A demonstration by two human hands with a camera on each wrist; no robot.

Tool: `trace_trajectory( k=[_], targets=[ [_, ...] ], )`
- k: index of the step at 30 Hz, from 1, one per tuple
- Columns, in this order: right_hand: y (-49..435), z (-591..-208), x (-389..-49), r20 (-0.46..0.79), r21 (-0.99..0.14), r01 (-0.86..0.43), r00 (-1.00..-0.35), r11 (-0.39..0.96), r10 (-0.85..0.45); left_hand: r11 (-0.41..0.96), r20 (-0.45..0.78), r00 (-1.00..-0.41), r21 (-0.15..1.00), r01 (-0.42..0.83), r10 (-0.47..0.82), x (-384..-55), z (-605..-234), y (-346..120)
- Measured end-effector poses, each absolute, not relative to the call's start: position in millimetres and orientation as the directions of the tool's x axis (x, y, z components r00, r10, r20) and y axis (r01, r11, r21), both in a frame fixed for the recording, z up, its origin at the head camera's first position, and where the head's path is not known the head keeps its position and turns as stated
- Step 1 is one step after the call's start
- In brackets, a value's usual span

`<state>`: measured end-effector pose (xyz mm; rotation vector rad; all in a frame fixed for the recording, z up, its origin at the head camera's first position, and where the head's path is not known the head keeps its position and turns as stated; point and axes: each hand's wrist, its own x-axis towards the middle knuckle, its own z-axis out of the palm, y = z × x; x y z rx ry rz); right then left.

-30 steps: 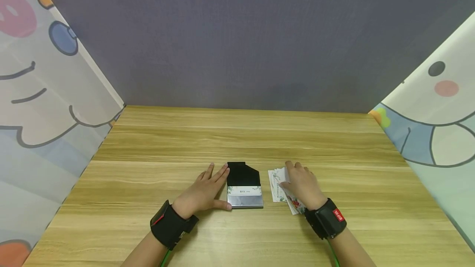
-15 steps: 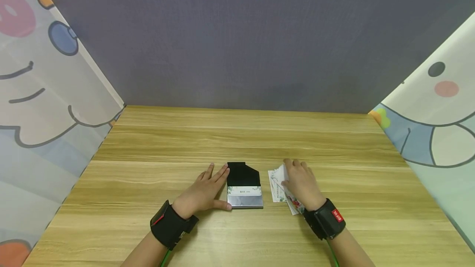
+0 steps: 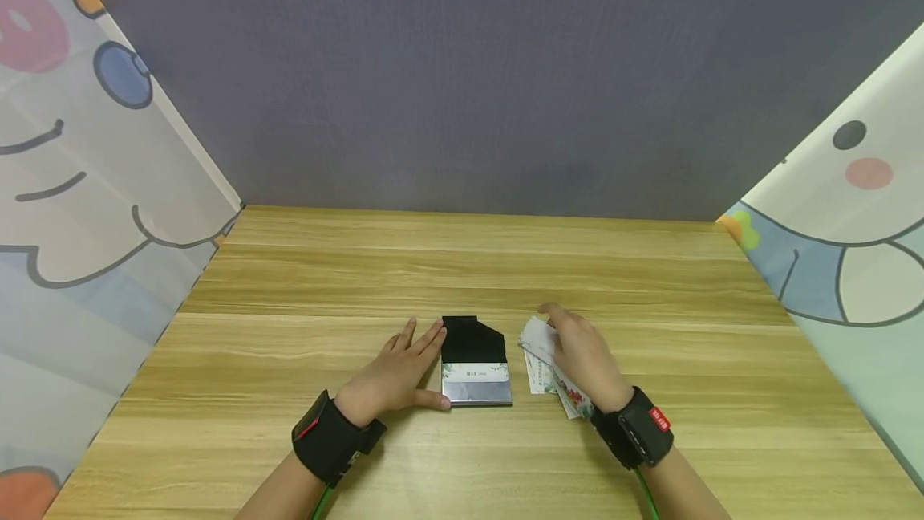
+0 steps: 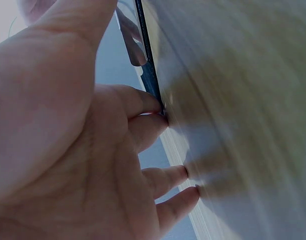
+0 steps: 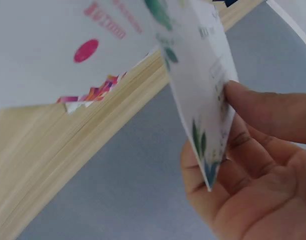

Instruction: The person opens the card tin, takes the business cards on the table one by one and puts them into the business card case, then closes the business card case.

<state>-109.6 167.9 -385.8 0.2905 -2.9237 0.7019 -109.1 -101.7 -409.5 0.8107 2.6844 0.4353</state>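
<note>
My left hand (image 3: pixel 390 375) lies with spread, straight fingers on the table, fingertips and thumb along the left edge of a metal business card case (image 3: pixel 476 394). The case's black lid (image 3: pixel 472 340) is folded back, and a white card (image 3: pixel 475 372) with green leaf print shows inside. In the left wrist view, the fingertips (image 4: pixel 153 127) meet the wood beside the case. My right hand (image 3: pixel 588 359) pinches a white business card (image 5: pixel 200 95) with green leaf print, thumb on one face and fingers behind. Other cards (image 3: pixel 540 376) lie fanned beneath this hand, partly hidden.
The wooden table (image 3: pixel 346 263) ends at a grey panel (image 3: pixel 462 87) at the back. Cartoon-printed sheets (image 3: pixel 101 183) stand along both sides. Each wrist wears a black band (image 3: pixel 634 426) with a green cable.
My right hand has lifted the card's edge off the fanned cards and tilted it, its fingers shifting slightly up and left. The left hand and the case have stayed still.
</note>
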Motion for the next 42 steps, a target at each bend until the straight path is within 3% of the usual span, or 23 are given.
trace_trajectory(
  k=[14,29,42],
  targets=[
    [156,-391,-110,0.297,-0.484,-0.322,-0.935,0.814,-0.193,0.803,-0.212,-0.798,0.366,0.471,0.565,-110,-410,-101],
    [138,-393,-108,0.449,-0.446,-0.578,-0.805,0.684,-0.387,0.796,-0.195,-0.796,0.365,0.483,0.572,-110,-410,-101],
    [130,-396,-104,0.45,-0.414,-0.667,-0.742,0.62,-0.497,0.803,-0.197,-0.802,0.356,0.477,0.564,-110,-411,-100]
  ],
)
